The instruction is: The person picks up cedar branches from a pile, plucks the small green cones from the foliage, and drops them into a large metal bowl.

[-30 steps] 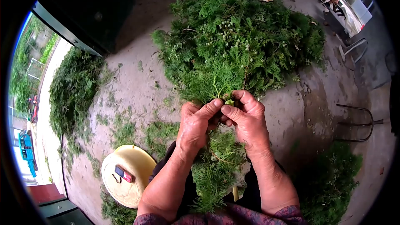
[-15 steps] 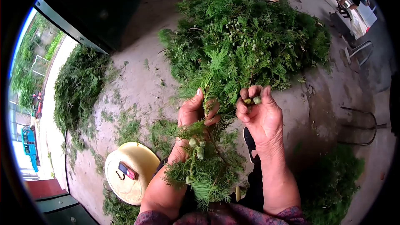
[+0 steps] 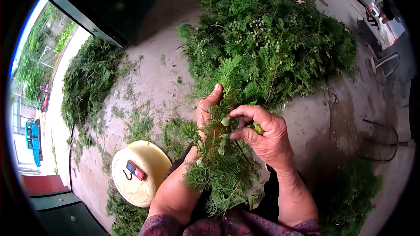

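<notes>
My left hand [image 3: 206,111] is closed around a leafy arborvitae branch [image 3: 221,188], its thumb pointing up along the stem. The branch hangs down over my left forearm and bears several pale green cones. My right hand [image 3: 271,137] is curled around a few yellow-green cones [image 3: 256,127] in its palm. Its forefinger and thumb reach to the branch, with the forefinger tip at a cone [image 3: 225,121] still on the sprig. Foliage hides most of my left fingers.
A big heap of cone-bearing branches [image 3: 271,48] lies ahead on the concrete floor. Another heap [image 3: 89,83] is at the left by the doorway. An upturned pale yellow basin [image 3: 144,183] carries a mobile phone [image 3: 136,170]. A metal fork [image 3: 380,144] lies at the right.
My right hand has turned over and moved left and down to the branch, keeping cones in its palm. My left hand still grips the branch. The whole view has shifted slightly.
</notes>
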The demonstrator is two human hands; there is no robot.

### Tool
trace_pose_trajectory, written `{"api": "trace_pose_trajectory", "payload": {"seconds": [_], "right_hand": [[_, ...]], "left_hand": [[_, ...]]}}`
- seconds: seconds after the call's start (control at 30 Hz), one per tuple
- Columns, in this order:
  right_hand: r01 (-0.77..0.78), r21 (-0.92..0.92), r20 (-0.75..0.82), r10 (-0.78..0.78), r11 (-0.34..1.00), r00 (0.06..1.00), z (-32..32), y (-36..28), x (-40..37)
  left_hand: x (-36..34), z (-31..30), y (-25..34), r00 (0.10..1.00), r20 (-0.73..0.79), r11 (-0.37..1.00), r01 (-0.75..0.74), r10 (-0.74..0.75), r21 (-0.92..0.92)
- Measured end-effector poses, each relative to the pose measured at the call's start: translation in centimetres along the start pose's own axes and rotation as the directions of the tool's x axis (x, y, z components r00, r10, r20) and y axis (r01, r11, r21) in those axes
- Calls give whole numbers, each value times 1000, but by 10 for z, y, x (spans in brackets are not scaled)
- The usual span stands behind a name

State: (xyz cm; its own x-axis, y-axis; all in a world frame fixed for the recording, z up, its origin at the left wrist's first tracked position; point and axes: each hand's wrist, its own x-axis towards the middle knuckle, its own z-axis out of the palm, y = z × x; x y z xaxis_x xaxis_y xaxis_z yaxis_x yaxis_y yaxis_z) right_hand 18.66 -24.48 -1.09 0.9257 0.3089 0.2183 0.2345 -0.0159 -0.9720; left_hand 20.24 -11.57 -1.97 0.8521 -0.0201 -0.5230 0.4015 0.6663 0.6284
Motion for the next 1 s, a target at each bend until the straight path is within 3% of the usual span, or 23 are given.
{"api": "trace_pose_trajectory", "payload": {"seconds": [0.03,0.1,0.13,0.2,0.23,0.27,0.3,0.4,0.47,0.5,0.6,0.63,0.73,0.77,0.8,0.93,1.0], "right_hand": [[41,-61,1,-41,997,999,3,0,0],[123,-141,-14,-126,982,992,7,7,1],[147,-174,-49,-157,974,986,8,10,2],[13,-9,-164,-14,1000,986,6,12,3],[-82,0,-220,80,997,972,1,13,3],[-54,-16,-302,47,998,952,-1,21,5],[-85,5,-329,82,996,941,-5,21,6],[-156,-27,-382,134,987,914,-14,17,7],[-154,-82,-391,111,985,914,-16,17,8],[-35,-218,-395,-56,975,917,-18,21,10],[-114,-127,-352,63,985,934,-20,18,9],[-91,-165,-340,30,982,940,-20,22,9],[-293,343,-231,383,893,895,-20,17,7],[-293,593,-190,485,750,854,-24,17,6],[-227,709,-158,464,668,872,-30,23,6],[-68,890,-117,370,451,922,-43,31,9],[-63,909,-118,401,411,909,-49,28,11]], "left_hand": [[11,-13,-6,996,47,997,79,-79,-4],[7,-9,-13,994,-93,997,-45,51,67],[7,-9,-14,998,-21,996,-66,67,63],[7,-8,-15,987,124,993,-106,100,48],[5,-2,-15,988,97,989,-128,120,78],[4,4,-15,987,73,983,-148,141,107],[10,-1,-18,988,119,991,-105,94,89],[12,-4,-23,946,286,976,-191,155,104],[6,3,-18,939,298,931,-253,171,264],[3,5,-16,936,303,897,-281,178,341],[5,-4,-17,931,311,756,-344,194,557],[9,-6,-17,894,349,646,-446,281,619],[3,-2,-17,906,286,683,-423,312,595],[8,-11,-18,913,265,632,-407,310,660],[7,-11,-17,927,231,689,-375,296,621],[10,-6,-12,955,87,887,-295,283,356],[15,-6,-6,955,-17,931,-284,296,230]]}}
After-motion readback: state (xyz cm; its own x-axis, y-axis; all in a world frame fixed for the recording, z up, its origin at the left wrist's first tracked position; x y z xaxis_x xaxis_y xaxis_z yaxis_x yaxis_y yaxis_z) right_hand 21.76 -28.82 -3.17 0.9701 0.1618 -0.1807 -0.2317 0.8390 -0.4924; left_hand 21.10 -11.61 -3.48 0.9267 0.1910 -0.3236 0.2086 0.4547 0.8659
